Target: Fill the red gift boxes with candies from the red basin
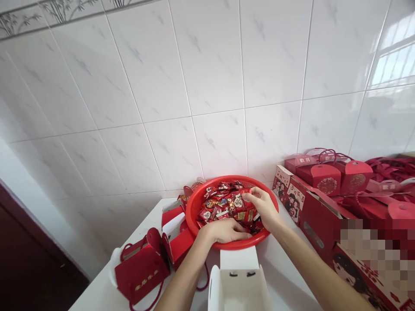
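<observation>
A red plastic basket (191,203) stands on the table against the wall, filled with red-wrapped candies (223,203). Over its right side, my right hand (264,209) pinches a small red wrapped candy (245,191) between thumb and fingers. My left hand (225,230) reaches over the near rim, its bent fingers down among the candies; what they close on is hidden. Just below the basket, close to me, an opened box (241,291) shows its white inside, with a flap (240,258) lying toward the basket rim.
Red gift boxes with cord handles, one dark red (142,272) and one opened (181,242), stand left of the basket on the white table (279,276). To the right, printed cartons (316,216) hold several folded red boxes (324,177). A tiled wall (220,142) rises behind.
</observation>
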The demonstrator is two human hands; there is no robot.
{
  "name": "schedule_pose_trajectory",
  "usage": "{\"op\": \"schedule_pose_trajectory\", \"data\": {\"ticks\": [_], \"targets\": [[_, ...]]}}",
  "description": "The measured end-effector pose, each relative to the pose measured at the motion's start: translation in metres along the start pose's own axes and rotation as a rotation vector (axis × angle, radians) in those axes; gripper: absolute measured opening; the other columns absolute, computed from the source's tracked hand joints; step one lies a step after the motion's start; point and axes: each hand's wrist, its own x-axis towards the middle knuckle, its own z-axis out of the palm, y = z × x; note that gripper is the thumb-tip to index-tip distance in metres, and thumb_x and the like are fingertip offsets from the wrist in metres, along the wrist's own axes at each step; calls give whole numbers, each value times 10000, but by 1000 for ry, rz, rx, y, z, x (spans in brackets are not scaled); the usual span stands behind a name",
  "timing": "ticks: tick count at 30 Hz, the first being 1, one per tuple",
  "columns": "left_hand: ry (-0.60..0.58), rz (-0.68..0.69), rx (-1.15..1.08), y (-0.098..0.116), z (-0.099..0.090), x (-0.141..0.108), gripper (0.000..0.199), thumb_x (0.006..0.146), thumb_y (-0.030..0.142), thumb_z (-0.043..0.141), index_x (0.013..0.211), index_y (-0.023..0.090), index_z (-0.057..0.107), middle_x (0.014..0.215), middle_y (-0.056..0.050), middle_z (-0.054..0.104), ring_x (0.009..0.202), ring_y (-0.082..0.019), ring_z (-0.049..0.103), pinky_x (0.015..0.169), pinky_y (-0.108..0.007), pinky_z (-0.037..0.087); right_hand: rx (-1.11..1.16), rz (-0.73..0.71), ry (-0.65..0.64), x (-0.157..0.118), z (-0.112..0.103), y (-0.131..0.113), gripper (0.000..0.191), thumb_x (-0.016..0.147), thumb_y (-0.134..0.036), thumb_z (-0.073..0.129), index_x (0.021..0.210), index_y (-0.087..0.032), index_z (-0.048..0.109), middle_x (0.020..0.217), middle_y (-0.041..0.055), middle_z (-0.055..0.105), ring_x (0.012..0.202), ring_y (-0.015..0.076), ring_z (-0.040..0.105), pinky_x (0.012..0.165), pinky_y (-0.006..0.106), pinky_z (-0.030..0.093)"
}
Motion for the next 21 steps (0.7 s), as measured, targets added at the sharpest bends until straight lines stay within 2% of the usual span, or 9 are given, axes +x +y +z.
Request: {"op": "schedule_pose_trajectory", "data": {"ticks": [2,7,12,14,17,21], "targets": [[6,6,-21,-1,0,0,299,852,413,539,786,224,762,788,23,726,658,-153,568,589,-243,377,-2,0,-3,0,0,0,289,602,-389,714,647,-224,480,659,-4,545,658,157,491,603,270,393],[6,85,-56,0,-1,2,232,803,258,524,820,201,748,861,11,745,771,-167,618,695,-233,427,22,26,3,-1,-1,-1,297,595,-358,715,640,-221,456,627,-33,510,625,131,460,581,255,362],[6,121,-31,3,-2,1,198,795,296,519,718,184,663,795,-22,708,717,-180,587,663,-259,416,27,45,33,-1,-2,-4,306,566,-341,725,632,-218,453,598,-53,468,610,115,417,578,252,335],[88,104,-10,5,-1,0,235,822,345,509,677,189,609,732,-21,668,674,-178,554,632,-269,396,39,47,40,-1,-3,-5,308,561,-334,725,628,-217,448,600,-57,454,616,113,407,584,252,332],[270,73,22,7,0,0,291,876,379,458,658,204,537,651,-9,593,631,-178,513,607,-280,370,61,29,60,0,-4,-5,301,564,-330,719,630,-217,448,624,-52,468,635,116,415,606,257,346],[527,22,7,7,0,2,262,908,344,426,685,215,476,693,-11,594,677,-194,543,637,-290,369,91,0,93,1,-5,-3,295,582,-343,708,638,-220,445,653,-47,483,668,123,442,637,259,371]]}}
